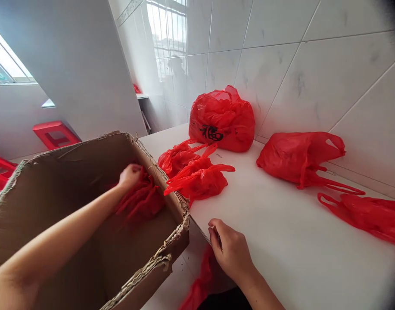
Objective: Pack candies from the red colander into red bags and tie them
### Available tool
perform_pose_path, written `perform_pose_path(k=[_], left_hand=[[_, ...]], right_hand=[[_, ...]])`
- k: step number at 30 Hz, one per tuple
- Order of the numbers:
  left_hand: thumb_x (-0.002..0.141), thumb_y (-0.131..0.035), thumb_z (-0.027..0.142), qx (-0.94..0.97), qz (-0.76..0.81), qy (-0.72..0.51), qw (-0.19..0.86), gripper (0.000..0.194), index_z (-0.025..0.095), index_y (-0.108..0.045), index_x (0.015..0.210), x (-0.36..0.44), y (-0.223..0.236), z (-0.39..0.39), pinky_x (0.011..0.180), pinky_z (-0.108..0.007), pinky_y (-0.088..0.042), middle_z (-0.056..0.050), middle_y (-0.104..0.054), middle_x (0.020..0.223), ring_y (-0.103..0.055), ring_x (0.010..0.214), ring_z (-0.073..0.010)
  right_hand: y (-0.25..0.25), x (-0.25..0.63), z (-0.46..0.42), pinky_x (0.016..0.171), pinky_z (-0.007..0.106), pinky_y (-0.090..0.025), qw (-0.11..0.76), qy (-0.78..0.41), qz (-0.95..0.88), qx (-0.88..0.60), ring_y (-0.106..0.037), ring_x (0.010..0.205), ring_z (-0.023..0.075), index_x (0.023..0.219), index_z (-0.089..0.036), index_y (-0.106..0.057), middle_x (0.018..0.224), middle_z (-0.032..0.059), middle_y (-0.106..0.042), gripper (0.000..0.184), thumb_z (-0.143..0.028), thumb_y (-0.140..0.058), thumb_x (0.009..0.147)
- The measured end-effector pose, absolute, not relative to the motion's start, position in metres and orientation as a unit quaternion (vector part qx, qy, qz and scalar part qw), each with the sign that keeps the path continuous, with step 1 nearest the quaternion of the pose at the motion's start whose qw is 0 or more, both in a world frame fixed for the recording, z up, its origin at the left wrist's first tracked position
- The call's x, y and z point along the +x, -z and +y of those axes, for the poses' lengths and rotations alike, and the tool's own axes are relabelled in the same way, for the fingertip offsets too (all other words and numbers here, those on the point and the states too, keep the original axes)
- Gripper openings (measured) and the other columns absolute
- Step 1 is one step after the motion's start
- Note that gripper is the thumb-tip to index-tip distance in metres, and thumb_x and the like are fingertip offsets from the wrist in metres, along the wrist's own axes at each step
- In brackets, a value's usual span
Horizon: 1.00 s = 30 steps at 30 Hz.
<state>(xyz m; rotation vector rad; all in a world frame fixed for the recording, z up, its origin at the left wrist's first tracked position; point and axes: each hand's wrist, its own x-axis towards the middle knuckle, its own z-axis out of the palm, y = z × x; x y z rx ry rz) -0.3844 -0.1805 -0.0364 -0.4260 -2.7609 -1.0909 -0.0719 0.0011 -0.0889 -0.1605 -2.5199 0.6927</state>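
My left hand reaches down into a large cardboard box with torn, ragged edges. Its fingers are closed on a red plastic bag, slightly blurred, inside the box near the right wall. Over the edge of the white tabletop, just right of the box, is my right hand. Those fingers are curled in a loose fist, and nothing shows in them. Small knotted red bags lie on the table against the box's rim.
A large stuffed red bag with black print stands by the tiled wall. Farther right lie another filled red bag and a flatter one. Red plastic hangs below the table edge. Red frame-like items are behind the box.
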Motion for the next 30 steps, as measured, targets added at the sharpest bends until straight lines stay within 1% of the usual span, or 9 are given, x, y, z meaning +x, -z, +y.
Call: perform_pose_path(k=[2,5,10,12,16,19,21,24,30], left_hand=[[0.09,-0.048,0.021,-0.173,-0.904,0.368,0.13,0.022,0.011,-0.058,0.106,-0.389,-0.006,-0.16,0.08,-0.031,-0.048,-0.007,-0.064,0.101,-0.059,0.087,-0.0146],[0.088,-0.047,0.03,-0.286,-0.871,0.364,0.168,0.027,0.02,-0.058,0.11,-0.36,-0.051,-0.116,0.082,-0.025,-0.044,0.0,-0.064,0.103,-0.058,0.089,-0.012],[0.069,-0.063,0.047,-0.514,-0.849,0.117,0.026,0.031,0.017,-0.067,0.077,-0.29,-0.05,-0.05,0.08,-0.041,-0.044,-0.008,-0.068,0.084,-0.059,0.09,-0.0292],[0.07,-0.064,0.045,-0.52,-0.846,0.117,-0.014,0.028,0.018,-0.065,0.068,-0.282,-0.047,-0.041,0.075,-0.039,-0.047,-0.008,-0.068,0.078,-0.062,0.084,-0.0279],[0.086,-0.045,0.047,-0.516,-0.82,0.232,-0.084,0.036,0.019,-0.064,0.101,-0.296,-0.076,-0.072,0.067,-0.03,-0.051,-0.003,-0.07,0.086,-0.064,0.075,-0.0179],[0.085,-0.053,0.043,-0.407,-0.756,0.475,-0.193,0.041,0.016,-0.059,0.116,-0.316,-0.107,-0.124,0.078,-0.032,-0.053,-0.004,-0.071,0.095,-0.065,0.082,-0.0166],[0.083,-0.059,0.043,-0.301,-0.746,0.561,-0.196,0.045,0.014,-0.059,0.117,-0.333,-0.116,-0.163,0.08,-0.033,-0.053,-0.003,-0.072,0.095,-0.065,0.083,-0.0172],[0.073,-0.069,0.048,-0.17,-0.769,0.582,-0.203,0.054,0.017,-0.06,0.116,-0.361,-0.105,-0.217,0.078,-0.036,-0.055,-0.003,-0.074,0.092,-0.066,0.084,-0.0213],[0.065,-0.078,0.042,-0.136,-0.747,0.395,-0.518,0.048,0.024,-0.064,0.107,-0.381,-0.008,-0.26,0.084,-0.032,-0.051,-0.002,-0.073,0.107,-0.064,0.102,-0.026]], right_hand=[[0.087,-0.072,0.001,0.056,0.023,-0.036,0.255,-0.256,-0.93,-0.061,-0.057,0.058,0.0136,0.095,-0.021,-0.052,0.072,-0.0007,-0.062,0.017,-0.016,-0.036,0.093],[0.086,-0.072,0.0,0.056,0.023,-0.035,0.253,-0.255,-0.93,-0.069,-0.055,0.057,0.0133,0.095,-0.021,-0.052,0.072,-0.0014,-0.061,0.017,-0.016,-0.036,0.093],[0.089,-0.071,0.001,0.054,0.023,-0.033,0.27,-0.253,-0.926,-0.072,-0.053,0.056,0.013,0.095,-0.02,-0.052,0.07,-0.0019,-0.06,0.017,-0.016,-0.036,0.091],[0.091,-0.071,0.002,0.054,0.023,-0.033,0.276,-0.251,-0.925,-0.074,-0.053,0.056,0.0132,0.095,-0.02,-0.052,0.071,-0.0015,-0.06,0.017,-0.016,-0.036,0.091],[0.094,-0.07,0.003,0.053,0.023,-0.032,0.27,-0.257,-0.925,-0.074,-0.053,0.055,0.0129,0.095,-0.021,-0.051,0.07,-0.0018,-0.06,0.015,-0.016,-0.038,0.091],[0.093,-0.07,0.003,0.055,0.022,-0.034,0.265,-0.27,-0.923,-0.072,-0.055,0.057,0.0129,0.095,-0.021,-0.052,0.07,-0.0022,-0.06,0.014,-0.017,-0.039,0.091],[0.091,-0.069,0.003,0.055,0.022,-0.034,0.26,-0.276,-0.922,-0.076,-0.054,0.057,0.0127,0.095,-0.022,-0.052,0.069,-0.0026,-0.06,0.014,-0.017,-0.039,0.091],[0.091,-0.069,0.003,0.055,0.023,-0.033,0.246,-0.281,-0.924,-0.082,-0.053,0.055,0.0127,0.095,-0.022,-0.052,0.068,-0.0032,-0.059,0.013,-0.019,-0.039,0.092],[0.092,-0.071,0.004,0.056,0.022,-0.032,0.238,-0.29,-0.923,-0.086,-0.052,0.056,0.0119,0.094,-0.023,-0.05,0.068,-0.0044,-0.058,0.011,-0.019,-0.041,0.092]])
